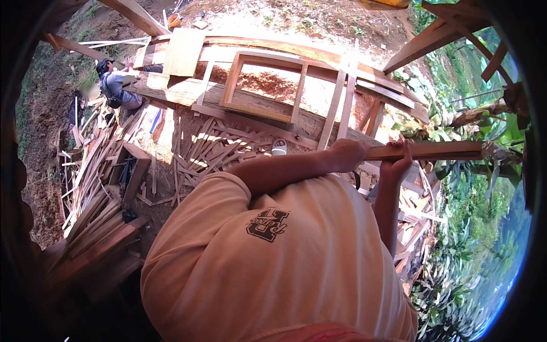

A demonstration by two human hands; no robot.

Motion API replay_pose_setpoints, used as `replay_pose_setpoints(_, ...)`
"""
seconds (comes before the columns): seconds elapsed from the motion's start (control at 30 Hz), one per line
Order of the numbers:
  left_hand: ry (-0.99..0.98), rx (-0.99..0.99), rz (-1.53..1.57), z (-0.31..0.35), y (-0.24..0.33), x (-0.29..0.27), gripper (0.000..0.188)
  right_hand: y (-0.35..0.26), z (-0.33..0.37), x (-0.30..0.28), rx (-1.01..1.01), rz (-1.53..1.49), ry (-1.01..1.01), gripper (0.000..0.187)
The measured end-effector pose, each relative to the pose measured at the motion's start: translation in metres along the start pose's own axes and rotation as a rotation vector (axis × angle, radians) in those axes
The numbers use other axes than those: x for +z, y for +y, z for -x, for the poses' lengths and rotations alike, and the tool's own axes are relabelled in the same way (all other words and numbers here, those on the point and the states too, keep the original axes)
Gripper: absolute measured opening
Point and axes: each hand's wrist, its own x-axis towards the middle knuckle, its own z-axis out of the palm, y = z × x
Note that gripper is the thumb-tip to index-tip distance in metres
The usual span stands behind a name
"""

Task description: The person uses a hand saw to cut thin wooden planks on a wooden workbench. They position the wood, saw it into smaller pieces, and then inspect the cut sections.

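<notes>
My left hand (pixel 348 154) is closed around the near end of a bundle of reddish-brown wooden planks (pixel 439 150). A lengthwise seam suggests two pieces lying together. My right hand (pixel 397 159) wraps its fingers around the same planks a little further along, with that forearm rising from below. The planks reach out to the right, past the bench, toward the greenery. Both hands are close together, just beyond my torso. The far side of the left hand's grip is hidden.
A long plank workbench (pixel 319 122) runs ahead, bearing a rectangular wooden frame (pixel 256 113), loose strips (pixel 332 111) and a flat board (pixel 183 52). A co-worker (pixel 118 85) is at its left end. Offcuts (pixel 213 147) litter the ground; stacked timber (pixel 99 245) lies left. Timber posts (pixel 419 48) slant overhead.
</notes>
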Motion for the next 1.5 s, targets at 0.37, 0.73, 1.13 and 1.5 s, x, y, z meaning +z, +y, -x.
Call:
replay_pose_setpoints(0.37,0.289,-0.022,0.491,0.106,0.031,-0.056,0.046,-0.017,-0.049,-0.060,-0.032,0.102,-0.018,0.019)
replay_pose_setpoints(0.73,0.653,0.848,0.739,0.307,0.204,-0.197,0.044,-0.062,-0.076,-0.232,-0.235,0.783,0.363,0.027)
replay_pose_setpoints(1.13,0.379,1.030,0.796,0.289,0.224,-0.199,0.032,-0.019,-0.046,-0.372,-0.040,0.810,0.591,0.033)
replay_pose_setpoints(1.5,0.246,1.112,0.914,0.256,0.217,-0.203,0.029,-0.010,-0.029,-0.439,-0.063,0.973,0.614,0.037)
